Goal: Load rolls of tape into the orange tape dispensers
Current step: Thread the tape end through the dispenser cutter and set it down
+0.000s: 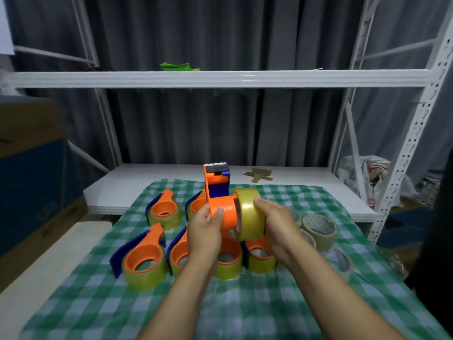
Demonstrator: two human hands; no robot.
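Six loaded dispensers point(146, 249) lie beneath one held dispenser point(229, 213) and roll point(250, 215).

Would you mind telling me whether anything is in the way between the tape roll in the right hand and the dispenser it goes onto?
Nothing visible is. The right hand holds the tape roll right against the open side of the orange dispenser, which the left hand grips; nothing sits between them.

White metal shelving point(220, 78), grey curtain point(196, 123) behind.
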